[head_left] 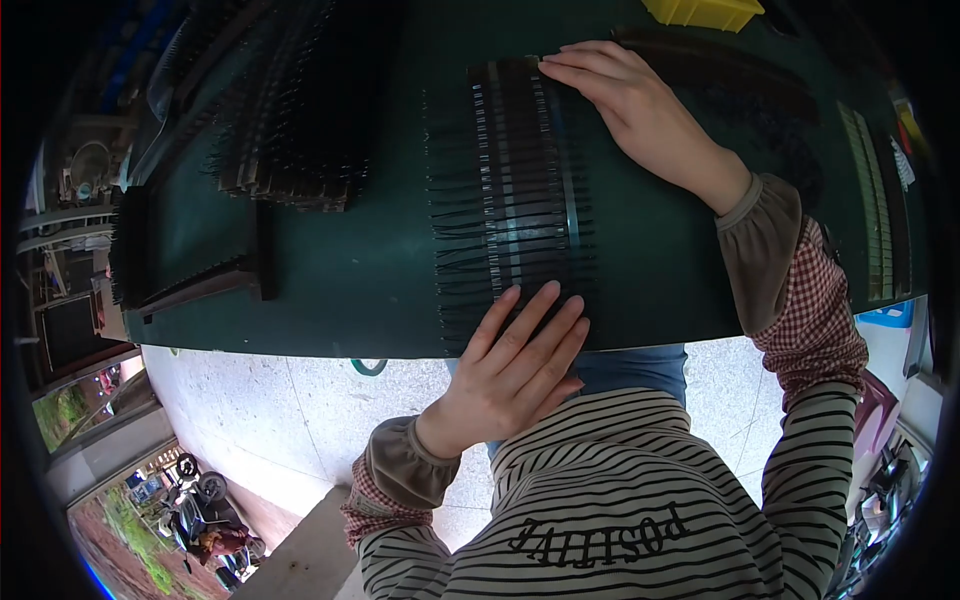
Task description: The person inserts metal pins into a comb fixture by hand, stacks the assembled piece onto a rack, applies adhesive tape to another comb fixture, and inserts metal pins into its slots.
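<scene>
The green bench (pixel 340 290) spreads out on all sides of the strip (pixel 522 190), whose near end lies by the bench's edge. The pale floor (pixel 250 390) shows below and to the left of the strip's near end. The strip itself lies flat, long side running away from the person, with a dark middle, bright bands along its length and rows of thin wires sticking out on both sides; some on the left cross one another. Well to the strip's left sits a dark stack (pixel 300 120), bristling with similar wires. The left hand (pixel 515 355) lies palm down over the strip's near end, fingers straight and spread wide. The right hand (pixel 620 105) reaches in from the right to the strip's far corner, its fingers long and close together, the tips at that corner; its thumb is hidden, so I cannot tell whether it pinches the strip. Far to the strip's right, a pale strip-like piece (pixel 868 205) lies near the bench's end. A yellow bin (pixel 705 12), partly cut off, stands beyond the strip to the right.
</scene>
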Motion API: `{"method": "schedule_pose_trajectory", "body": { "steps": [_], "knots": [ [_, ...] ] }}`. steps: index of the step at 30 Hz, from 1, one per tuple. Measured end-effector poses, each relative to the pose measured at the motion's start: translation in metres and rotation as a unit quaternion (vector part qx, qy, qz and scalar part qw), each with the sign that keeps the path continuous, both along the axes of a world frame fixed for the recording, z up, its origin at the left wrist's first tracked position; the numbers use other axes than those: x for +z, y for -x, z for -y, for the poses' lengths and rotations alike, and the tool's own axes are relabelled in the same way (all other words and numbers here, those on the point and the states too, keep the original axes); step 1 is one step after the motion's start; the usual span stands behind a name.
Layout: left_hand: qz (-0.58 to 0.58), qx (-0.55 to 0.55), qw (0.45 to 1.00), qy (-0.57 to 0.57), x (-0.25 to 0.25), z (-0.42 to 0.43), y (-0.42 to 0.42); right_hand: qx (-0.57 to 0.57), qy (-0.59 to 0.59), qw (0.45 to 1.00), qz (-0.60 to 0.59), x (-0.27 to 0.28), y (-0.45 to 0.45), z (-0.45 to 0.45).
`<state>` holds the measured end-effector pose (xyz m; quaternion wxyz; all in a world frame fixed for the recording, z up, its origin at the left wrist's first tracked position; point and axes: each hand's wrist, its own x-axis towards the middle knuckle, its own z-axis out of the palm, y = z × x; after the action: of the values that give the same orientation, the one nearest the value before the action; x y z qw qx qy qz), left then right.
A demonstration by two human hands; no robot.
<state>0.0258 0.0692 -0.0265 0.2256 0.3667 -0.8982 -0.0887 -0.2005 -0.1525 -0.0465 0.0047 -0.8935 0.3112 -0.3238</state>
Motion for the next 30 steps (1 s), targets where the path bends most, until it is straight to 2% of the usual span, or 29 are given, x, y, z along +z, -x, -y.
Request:
{"method": "schedule_pose_trajectory", "body": {
  "steps": [4,7,11,15,18,19,22,24,26,28,30],
  "knots": [
    [-0.039,0.013,0.999,-0.020,0.014,0.012,0.001,0.007,-0.035,0.998,0.051,0.004,-0.001,0.001],
    [0.029,-0.015,0.999,-0.042,0.016,0.017,0.002,0.013,-0.060,0.994,0.091,0.014,0.002,0.003],
    [-0.006,-0.007,0.999,-0.036,0.020,0.017,-0.002,0.005,-0.076,0.986,0.148,0.038,0.006,-0.001],
    [0.027,0.003,0.997,-0.068,0.028,0.025,-0.002,-0.010,-0.103,0.980,0.171,0.059,0.014,-0.012],
    [0.038,-0.005,0.995,-0.093,0.025,0.025,-0.001,-0.009,-0.178,0.968,0.175,0.077,0.019,-0.047],
    [0.037,-0.006,0.994,-0.099,0.028,0.025,-0.001,-0.017,-0.253,0.951,0.180,0.088,0.022,-0.064],
    [-0.014,0.001,0.994,-0.111,0.039,0.030,-0.005,0.012,-0.373,0.909,0.183,0.095,0.040,-0.116],
    [-0.068,0.020,0.992,-0.109,0.041,0.036,-0.012,-0.008,-0.568,0.800,0.194,0.099,0.049,-0.159],
    [-0.123,0.054,0.987,-0.092,0.041,0.043,-0.021,0.021,-0.691,0.694,0.200,0.080,0.056,-0.197],
    [-0.129,0.106,0.981,-0.098,0.040,0.047,-0.024,0.026,-0.781,0.588,0.210,0.057,0.050,-0.231],
    [-0.133,0.146,0.974,-0.112,0.033,0.049,-0.026,0.031,-0.812,0.526,0.249,0.037,0.027,-0.247]
  ]
}}
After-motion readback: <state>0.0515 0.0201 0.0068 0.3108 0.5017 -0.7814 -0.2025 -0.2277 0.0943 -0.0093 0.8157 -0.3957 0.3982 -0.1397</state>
